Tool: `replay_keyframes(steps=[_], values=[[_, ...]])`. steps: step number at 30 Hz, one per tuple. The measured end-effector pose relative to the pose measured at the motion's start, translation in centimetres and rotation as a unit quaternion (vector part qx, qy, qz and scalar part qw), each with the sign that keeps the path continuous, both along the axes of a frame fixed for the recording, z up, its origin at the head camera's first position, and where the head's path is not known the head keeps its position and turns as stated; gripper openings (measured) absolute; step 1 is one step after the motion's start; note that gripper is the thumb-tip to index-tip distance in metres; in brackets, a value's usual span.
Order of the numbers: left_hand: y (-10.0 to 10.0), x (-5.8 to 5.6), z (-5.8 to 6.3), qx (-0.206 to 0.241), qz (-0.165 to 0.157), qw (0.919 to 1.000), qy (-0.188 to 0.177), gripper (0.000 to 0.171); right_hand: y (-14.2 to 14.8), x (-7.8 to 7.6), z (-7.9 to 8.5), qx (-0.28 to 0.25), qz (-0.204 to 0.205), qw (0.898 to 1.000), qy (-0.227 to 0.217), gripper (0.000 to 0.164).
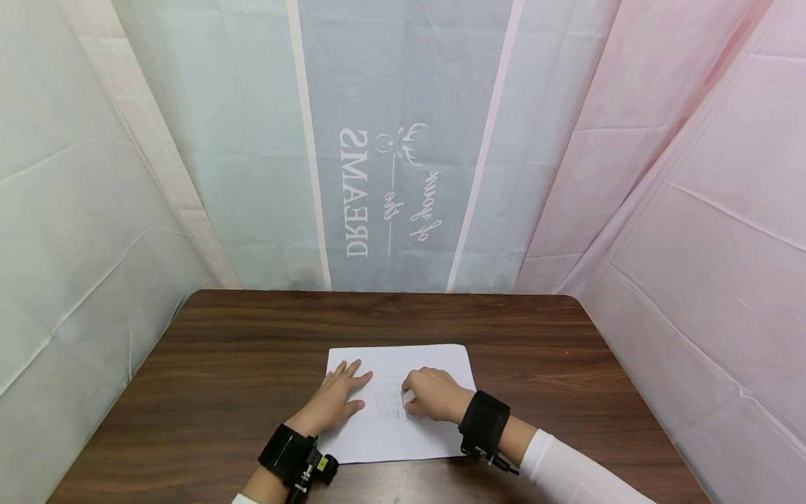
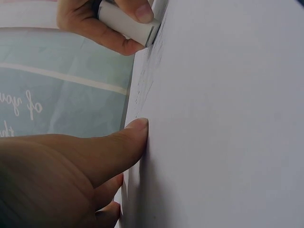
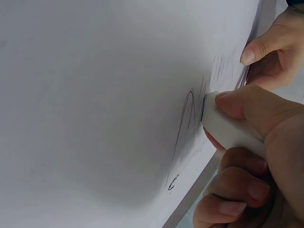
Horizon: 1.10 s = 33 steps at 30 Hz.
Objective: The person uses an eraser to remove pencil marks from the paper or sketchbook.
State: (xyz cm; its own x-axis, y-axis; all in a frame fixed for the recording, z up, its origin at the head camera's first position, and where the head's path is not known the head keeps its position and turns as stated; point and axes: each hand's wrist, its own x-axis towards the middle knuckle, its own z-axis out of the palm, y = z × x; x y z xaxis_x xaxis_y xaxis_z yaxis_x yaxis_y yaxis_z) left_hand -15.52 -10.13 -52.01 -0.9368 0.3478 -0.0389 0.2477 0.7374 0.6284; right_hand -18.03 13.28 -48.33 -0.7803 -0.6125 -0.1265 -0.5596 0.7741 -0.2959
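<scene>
A white sheet of paper (image 1: 415,441) lies on the brown table with faint pencil marks (image 1: 389,407) across its middle. Fingers spread, my left hand (image 1: 334,400) presses on the paper's left side. My right hand (image 1: 437,394) grips a white eraser (image 3: 230,128) between thumb and curled fingers. In the right wrist view the eraser's end meets the paper beside thin pencil lines (image 3: 185,118). The left wrist view shows a dark smudged edge on the eraser's working end; the head view mostly hides it behind the fingers.
The wooden table (image 1: 252,350) extends around the sheet on all sides. A printed cloth (image 1: 403,84) hangs behind its far edge, with pale cloth walls at left (image 1: 82,245) and right (image 1: 711,280). Each wrist wears a black strap (image 1: 485,423) with a camera.
</scene>
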Motion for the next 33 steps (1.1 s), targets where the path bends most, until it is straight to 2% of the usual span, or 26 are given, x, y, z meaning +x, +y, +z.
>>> replay_keyframes(steps=[33], values=[[-0.06,0.01,0.17,-0.002,-0.001,1.0000,-0.001,0.051,0.67,0.05,-0.12,0.003,0.002,1.000,0.024,0.023]])
